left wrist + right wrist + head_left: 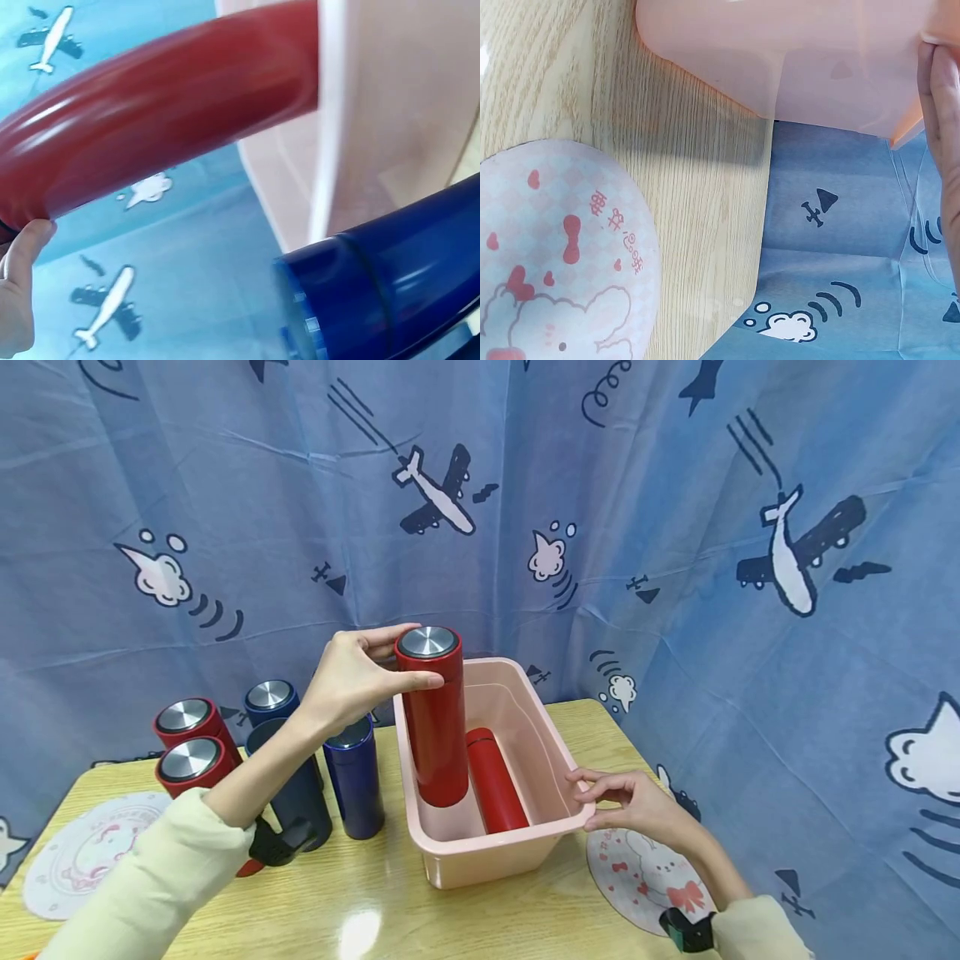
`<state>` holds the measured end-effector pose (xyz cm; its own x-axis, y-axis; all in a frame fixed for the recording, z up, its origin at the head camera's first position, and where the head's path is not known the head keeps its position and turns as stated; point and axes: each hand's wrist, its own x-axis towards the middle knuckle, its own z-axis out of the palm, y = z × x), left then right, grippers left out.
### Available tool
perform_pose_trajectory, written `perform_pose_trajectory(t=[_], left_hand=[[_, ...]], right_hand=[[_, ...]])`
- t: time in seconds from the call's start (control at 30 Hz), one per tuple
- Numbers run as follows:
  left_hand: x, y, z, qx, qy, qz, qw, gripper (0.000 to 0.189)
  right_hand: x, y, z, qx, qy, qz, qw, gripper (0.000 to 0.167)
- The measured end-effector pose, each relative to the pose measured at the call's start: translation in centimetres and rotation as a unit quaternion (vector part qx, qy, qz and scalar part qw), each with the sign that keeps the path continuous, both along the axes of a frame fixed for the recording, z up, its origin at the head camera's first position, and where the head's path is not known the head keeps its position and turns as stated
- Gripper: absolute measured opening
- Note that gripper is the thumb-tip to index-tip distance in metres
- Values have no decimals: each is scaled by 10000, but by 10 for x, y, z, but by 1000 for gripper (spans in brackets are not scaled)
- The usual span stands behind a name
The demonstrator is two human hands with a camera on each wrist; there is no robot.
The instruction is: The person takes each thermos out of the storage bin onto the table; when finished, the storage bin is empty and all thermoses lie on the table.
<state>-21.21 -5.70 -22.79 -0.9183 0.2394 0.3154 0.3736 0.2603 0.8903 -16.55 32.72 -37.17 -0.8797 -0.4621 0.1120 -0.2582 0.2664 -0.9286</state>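
My left hand [347, 681] grips a red thermos [438, 735] near its silver-topped lid, thumb in front. The thermos is close to upright, its lower part inside the pink plastic bin [487, 862]; whether its base touches the floor of the bin, I cannot tell. In the left wrist view the red thermos [165, 112] passes behind the bin's wall. A second red thermos [497, 783] lies on its side in the bin. At the right, my right hand [637, 810] pinches the bin's rim near the front corner, thumb below and fingers above.
Left of the bin stand a blue thermos [354, 789], a dark thermos [303, 797], another blue one [270, 697] and two red ones, partly behind my left arm. Round printed mats [93, 852] lie on the wooden table [420, 927]. A blue curtain [300, 485] hangs behind.
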Motion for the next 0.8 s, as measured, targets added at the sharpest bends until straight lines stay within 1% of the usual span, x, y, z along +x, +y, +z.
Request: perform_pose_trajectory(t=[0.1, 0.23, 0.4, 0.53, 0.67, 0.7, 0.8], left_hand=[[6, -4, 11, 60, 39, -71, 9999, 69], [15, -10, 24, 23, 35, -69, 10000, 67], [28, -17, 36, -27, 25, -80, 10000, 64], [37, -24, 41, -24, -33, -96, 9999, 63], [44, -34, 43, -78, -79, -23, 9999, 63], [45, -37, 43, -143, -74, 28, 9999, 63], [50, -47, 44, -458, -100, 241, 9986, 65]], right_hand=[[0, 0, 1, -29, -24, 14, 10000, 30], [0, 0, 0, -113, -77, 90, 9999, 31], [1, -1, -2, -154, -132, 130, 9997, 32], [3, 0, -3, -71, -110, 92, 9999, 31], [3, 0, -3, -9, -80, 9, 10000, 30], [2, 0, -3, -9, -32, 21, 10000, 30], [1, 0, -2, -46, -61, -10, 10000, 30]])
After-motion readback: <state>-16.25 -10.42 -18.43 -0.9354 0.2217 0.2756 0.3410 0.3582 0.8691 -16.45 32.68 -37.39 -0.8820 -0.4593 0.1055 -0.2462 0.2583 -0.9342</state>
